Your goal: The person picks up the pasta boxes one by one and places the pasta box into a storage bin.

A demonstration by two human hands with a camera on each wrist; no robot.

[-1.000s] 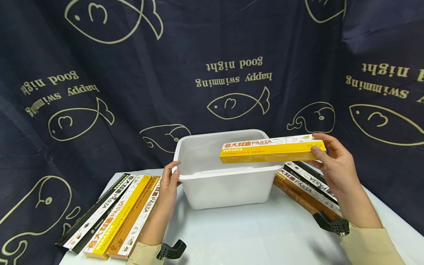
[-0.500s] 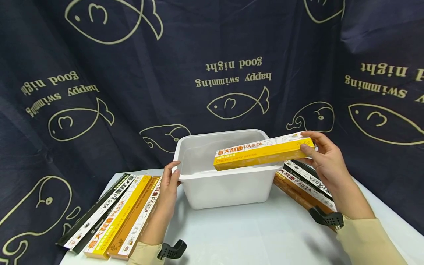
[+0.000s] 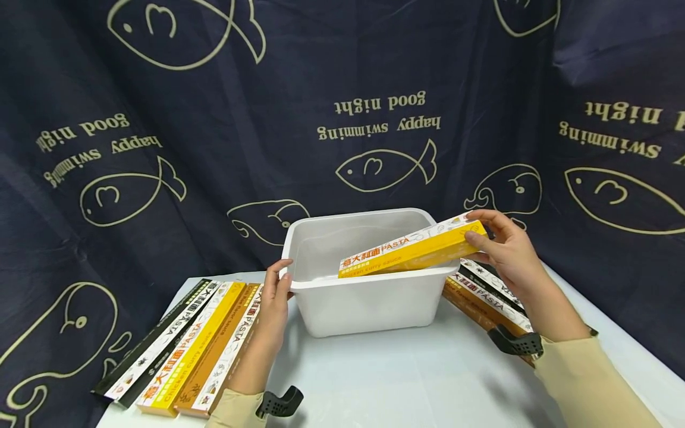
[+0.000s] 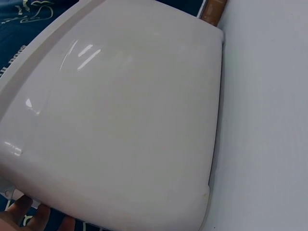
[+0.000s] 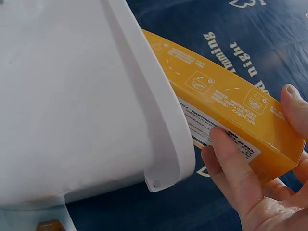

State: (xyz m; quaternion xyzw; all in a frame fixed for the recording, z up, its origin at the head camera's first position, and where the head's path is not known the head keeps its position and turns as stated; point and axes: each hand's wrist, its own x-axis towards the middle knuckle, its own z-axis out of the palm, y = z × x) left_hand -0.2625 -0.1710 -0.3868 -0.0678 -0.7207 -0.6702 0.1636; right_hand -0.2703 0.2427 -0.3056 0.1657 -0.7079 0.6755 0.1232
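We see right hand [image 3: 505,251], fingers pinching yellow box [image 3: 420,249] at upper-right end; long axis slants down-left into white bin [image 3: 369,306]; left hand [image 3: 275,292] grips left rim.

Head view bright, diffuse; soft shadow lower right on the smooth white desk [image 3: 407,380]. Left wrist view dimmer, greyish; glare streaks on the rectangular glossy white plastic bin [image 4: 130,120]. Right wrist view brighter, slightly soft.
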